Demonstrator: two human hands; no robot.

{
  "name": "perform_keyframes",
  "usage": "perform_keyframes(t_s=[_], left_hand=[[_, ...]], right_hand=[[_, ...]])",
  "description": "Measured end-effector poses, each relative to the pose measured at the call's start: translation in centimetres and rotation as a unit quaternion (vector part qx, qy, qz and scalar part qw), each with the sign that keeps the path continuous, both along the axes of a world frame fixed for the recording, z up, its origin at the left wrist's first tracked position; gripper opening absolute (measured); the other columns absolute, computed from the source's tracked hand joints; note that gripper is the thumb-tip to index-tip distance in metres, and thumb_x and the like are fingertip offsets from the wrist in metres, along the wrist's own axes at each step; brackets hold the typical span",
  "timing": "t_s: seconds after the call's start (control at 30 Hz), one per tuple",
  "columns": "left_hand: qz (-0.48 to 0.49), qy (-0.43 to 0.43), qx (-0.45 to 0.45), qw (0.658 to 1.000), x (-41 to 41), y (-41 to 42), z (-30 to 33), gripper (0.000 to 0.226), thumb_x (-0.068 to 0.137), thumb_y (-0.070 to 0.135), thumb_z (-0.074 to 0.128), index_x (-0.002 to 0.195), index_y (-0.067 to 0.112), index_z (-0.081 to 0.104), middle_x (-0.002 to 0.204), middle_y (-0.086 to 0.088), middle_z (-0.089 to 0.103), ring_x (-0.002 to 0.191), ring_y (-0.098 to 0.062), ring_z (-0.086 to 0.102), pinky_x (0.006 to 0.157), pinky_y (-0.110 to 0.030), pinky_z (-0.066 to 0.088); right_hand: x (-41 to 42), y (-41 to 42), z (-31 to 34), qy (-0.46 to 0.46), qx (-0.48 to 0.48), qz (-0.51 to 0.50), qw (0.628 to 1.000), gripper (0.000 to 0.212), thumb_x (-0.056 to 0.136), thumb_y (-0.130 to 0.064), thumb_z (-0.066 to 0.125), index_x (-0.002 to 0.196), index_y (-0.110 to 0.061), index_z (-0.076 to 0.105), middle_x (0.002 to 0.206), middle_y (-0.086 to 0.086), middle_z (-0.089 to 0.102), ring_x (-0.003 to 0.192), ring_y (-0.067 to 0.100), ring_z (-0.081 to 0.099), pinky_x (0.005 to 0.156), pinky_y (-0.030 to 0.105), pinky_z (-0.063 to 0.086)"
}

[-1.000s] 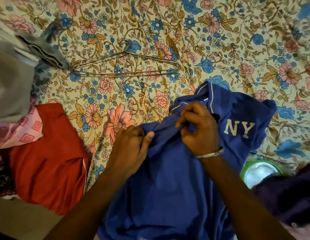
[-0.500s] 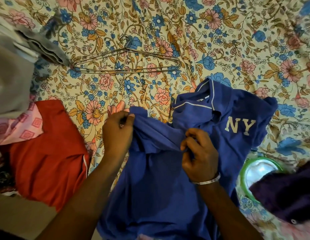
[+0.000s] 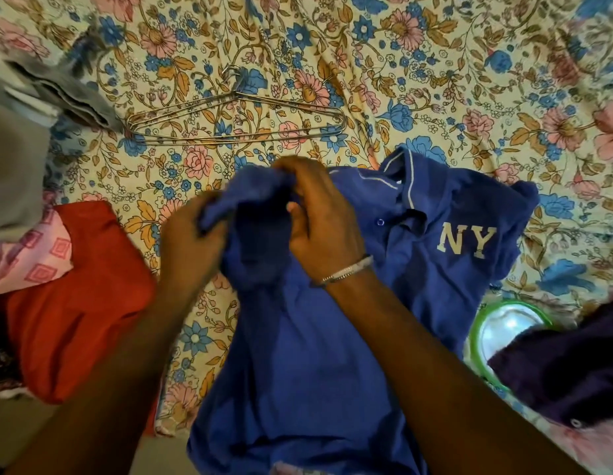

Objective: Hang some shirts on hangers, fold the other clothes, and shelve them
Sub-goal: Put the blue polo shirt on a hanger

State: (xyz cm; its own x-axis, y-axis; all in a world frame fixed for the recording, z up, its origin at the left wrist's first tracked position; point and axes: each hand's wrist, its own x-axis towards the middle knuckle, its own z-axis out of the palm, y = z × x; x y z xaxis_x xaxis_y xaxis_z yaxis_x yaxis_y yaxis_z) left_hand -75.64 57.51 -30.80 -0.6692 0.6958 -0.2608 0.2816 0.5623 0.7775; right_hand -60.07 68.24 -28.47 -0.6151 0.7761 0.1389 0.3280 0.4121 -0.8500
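While the floral bed [image 3: 435, 80] carries the soft, limp blue shirt [image 3: 332, 354], left hand [image 3: 191, 241] and right hand [image 3: 322, 228] both pinch its bunched shoulder; wire hangers [image 3: 236, 121] lie beyond, well apart

bare sheet [image 3: 435, 63] beyond wire hangers [image 3: 236, 121], red garment [image 3: 75, 296] left, purple cloth [image 3: 565, 365] right

Scene dimly, warmly lit. Motion blur seen on left hand [image 3: 191, 241] and bunched blue shirt [image 3: 298, 337]. Edges bowed by wide-angle lens; glare caught on green-rimmed mirror [image 3: 504, 330].
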Motion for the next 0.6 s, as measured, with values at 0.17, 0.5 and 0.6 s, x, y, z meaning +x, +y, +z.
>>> perform_keyframes(t_s=[0.17, 0.5, 0.6], left_hand=[[0.136, 0.184, -0.046, 0.972, -3.4, 0.7, 0.9, 0.053, 0.092, 0.031, 0.069, 0.139, 0.014, 0.049, 0.149, -0.017, 0.036, 0.133, -0.024, 0.041, 0.11, -0.026, 0.037], [-0.445, 0.192, -0.007, 0.875, 17.0, -1.3, -4.0, 0.069, 0.093, 0.054, 0.054, 0.153, 0.022, 0.042, 0.164, -0.001, 0.03, 0.152, -0.021, 0.028, 0.119, -0.045, 0.024], [-0.454, 0.194, -0.074, 0.867, 18.4, -1.7, -6.6, 0.075, 0.093, 0.061, 0.041, 0.155, 0.02, 0.039, 0.166, 0.0, 0.026, 0.153, -0.019, 0.026, 0.121, -0.046, 0.02]], right_hand=[[2.0, -0.2, -2.3, -0.08, -0.021, -0.085, 0.993, 0.058, 0.085, 0.006, 0.06, 0.137, -0.017, 0.052, 0.148, 0.001, 0.047, 0.123, 0.027, 0.054, 0.095, 0.048, 0.052], [21.4, -1.9, -7.0, -0.127, -0.108, -0.569, 0.805, 0.052, 0.081, -0.026, 0.061, 0.126, 0.0, 0.056, 0.116, 0.026, 0.058, 0.109, 0.039, 0.055, 0.097, 0.05, 0.043], [23.7, 1.2, -6.9, -0.09, -0.194, -0.566, 0.796, 0.051, 0.091, -0.02, 0.065, 0.136, -0.002, 0.048, 0.109, 0.019, 0.061, 0.101, 0.034, 0.062, 0.092, 0.044, 0.05]])
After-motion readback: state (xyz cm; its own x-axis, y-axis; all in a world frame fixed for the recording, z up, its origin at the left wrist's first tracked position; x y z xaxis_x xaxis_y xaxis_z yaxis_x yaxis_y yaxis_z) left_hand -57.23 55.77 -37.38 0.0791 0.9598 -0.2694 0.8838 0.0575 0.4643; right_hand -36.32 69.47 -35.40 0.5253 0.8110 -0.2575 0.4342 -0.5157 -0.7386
